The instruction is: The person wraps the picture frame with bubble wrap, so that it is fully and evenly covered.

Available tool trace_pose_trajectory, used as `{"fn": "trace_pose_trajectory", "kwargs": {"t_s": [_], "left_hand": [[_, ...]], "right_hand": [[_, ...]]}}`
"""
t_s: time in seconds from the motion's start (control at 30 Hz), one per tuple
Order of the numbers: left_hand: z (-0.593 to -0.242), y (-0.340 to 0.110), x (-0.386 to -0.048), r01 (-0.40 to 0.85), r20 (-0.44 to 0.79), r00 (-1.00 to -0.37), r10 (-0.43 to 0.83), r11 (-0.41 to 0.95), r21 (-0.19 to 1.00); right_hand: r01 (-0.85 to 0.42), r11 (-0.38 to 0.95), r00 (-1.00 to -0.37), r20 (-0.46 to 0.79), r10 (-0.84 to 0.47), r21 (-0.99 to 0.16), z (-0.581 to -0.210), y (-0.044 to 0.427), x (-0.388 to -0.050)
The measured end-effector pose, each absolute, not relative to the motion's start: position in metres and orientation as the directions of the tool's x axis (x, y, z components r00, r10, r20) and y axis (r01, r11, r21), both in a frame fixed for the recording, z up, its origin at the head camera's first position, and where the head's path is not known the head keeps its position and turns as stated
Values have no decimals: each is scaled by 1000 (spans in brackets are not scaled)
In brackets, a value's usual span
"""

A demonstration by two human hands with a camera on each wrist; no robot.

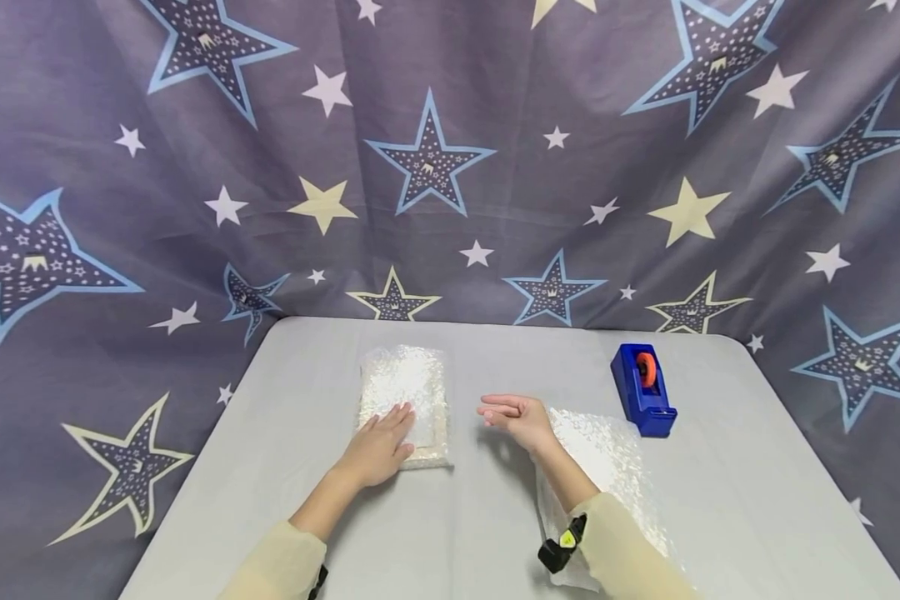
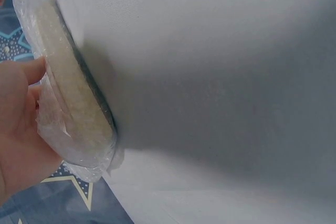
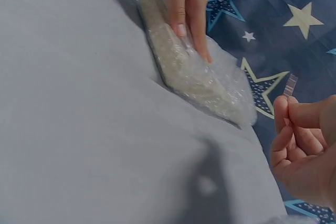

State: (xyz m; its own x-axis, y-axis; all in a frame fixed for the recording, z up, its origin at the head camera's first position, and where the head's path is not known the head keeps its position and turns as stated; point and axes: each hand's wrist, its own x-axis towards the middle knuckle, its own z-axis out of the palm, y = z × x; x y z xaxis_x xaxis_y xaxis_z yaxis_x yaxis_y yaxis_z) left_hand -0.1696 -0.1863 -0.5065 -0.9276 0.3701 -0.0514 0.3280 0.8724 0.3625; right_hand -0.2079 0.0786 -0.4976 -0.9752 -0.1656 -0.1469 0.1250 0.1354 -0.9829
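Note:
A flat, box-like package wrapped in bubble wrap [image 1: 405,379] lies on the table, left of the middle. My left hand [image 1: 378,450] rests on its near part with the fingers spread and fairly straight. In the right wrist view, my right hand [image 3: 307,142] pinches a short strip of clear tape [image 3: 290,85] between thumb and forefinger. The head view has this hand raised above the table, right of the package and apart from it. What is inside the wrap cannot be made out clearly.
A loose sheet of bubble wrap [image 1: 603,450] lies under and beside my right forearm. Behind it, to the right, stands a blue tape dispenser [image 1: 641,392] with an orange core. A star-patterned curtain [image 1: 480,167] hangs behind the grey-white table [image 1: 495,533].

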Motion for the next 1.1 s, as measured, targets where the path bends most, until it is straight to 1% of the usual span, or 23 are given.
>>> {"fn": "trace_pose_trajectory", "kwargs": {"t_s": [0.1, 0.17, 0.33, 0.37, 0.47, 0.6, 0.73, 0.9, 0.97, 1.1], "left_hand": [[-505, -184, -169, 325, -57, -927, 371, 869, 374], [-504, -184, -171, 328, -53, -926, 374, 867, 374], [-506, -181, -176, 338, -46, -924, 379, 868, 364], [-506, -180, -177, 337, -47, -924, 379, 869, 363], [-507, -180, -176, 339, -43, -925, 378, 871, 355], [-507, -185, -173, 337, -39, -928, 372, 878, 340], [-507, -189, -171, 345, -30, -926, 375, 878, 331], [-508, -188, -172, 357, -20, -922, 388, 867, 346], [-509, -187, -173, 351, -27, -923, 384, 868, 350], [-510, -187, -173, 340, -32, -928, 372, 877, 340]], "right_hand": [[150, 126, -974, -169, -153, -981, -500, 68, -213], [137, 153, -976, -160, -148, -979, -498, 61, -221], [20, 274, -981, -72, -182, -962, -490, 41, -241], [-17, 294, -977, -47, -207, -956, -484, 37, -242], [-130, 375, -963, 27, -268, -918, -482, 23, -255], [-334, 478, -904, 132, -407, -812, -485, 2, -273], [-487, 525, -826, 173, -537, -698, -483, -12, -283], [-587, 572, -757, 139, -638, -572, -480, -20, -291], [-616, 574, -732, 123, -670, -539, -479, -23, -293], [-642, 598, -713, 87, -696, -479, -479, -29, -295]]}}
